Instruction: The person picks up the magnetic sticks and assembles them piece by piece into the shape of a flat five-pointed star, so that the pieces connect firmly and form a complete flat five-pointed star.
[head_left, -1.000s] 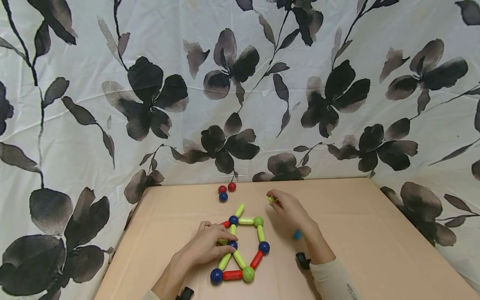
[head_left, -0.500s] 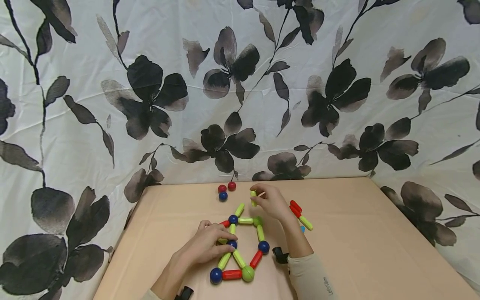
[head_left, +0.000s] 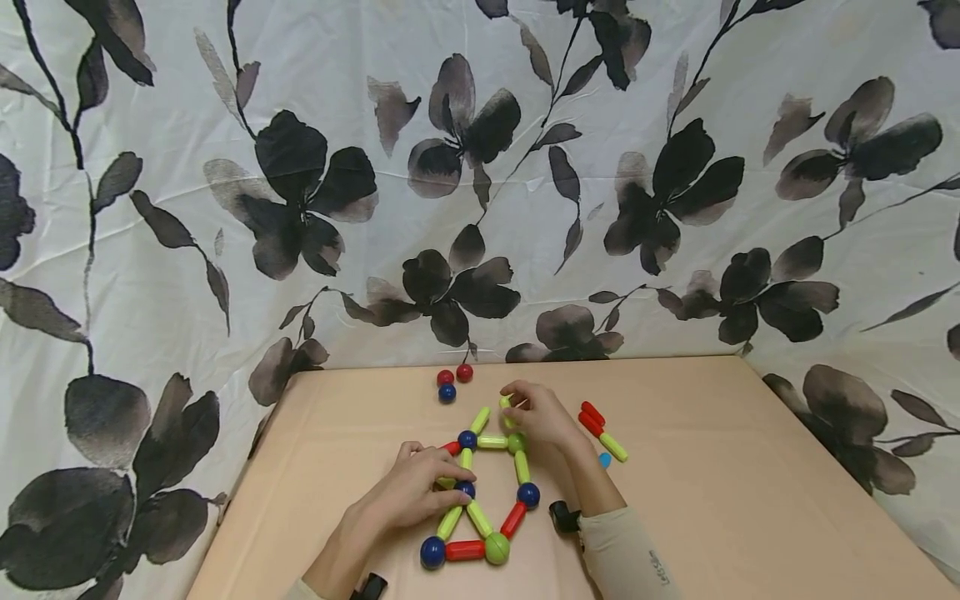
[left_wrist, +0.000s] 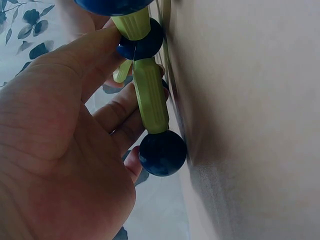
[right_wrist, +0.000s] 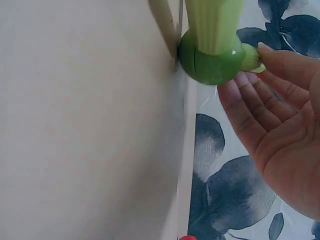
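Observation:
A frame of ball-and-rod building pieces lies flat on the table, with blue and green balls joined by yellow-green and red rods. My left hand (head_left: 408, 492) grips it at the middle blue ball (head_left: 466, 490); in the left wrist view the thumb presses that blue ball (left_wrist: 142, 46), and fingers lie behind a yellow-green rod (left_wrist: 151, 97). At the frame's far right corner sits a green ball (head_left: 516, 442). My right hand (head_left: 546, 417) pinches a yellow-green rod (head_left: 506, 403) whose lower end meets this ball, as the right wrist view shows beside the green ball (right_wrist: 207, 65).
Two red balls, one of them here (head_left: 464, 372), and a blue ball (head_left: 447, 392) lie near the table's back edge. Right of my right hand are loose red rods (head_left: 592, 413), a yellow-green rod (head_left: 613, 447) and a light blue piece (head_left: 604, 459). Floral cloth (head_left: 562, 275) hangs behind.
My right hand has carried the yellow-green rod leftward, then down to the green corner ball. Loose rods it hid before are now visible. The left hand has stayed in place.

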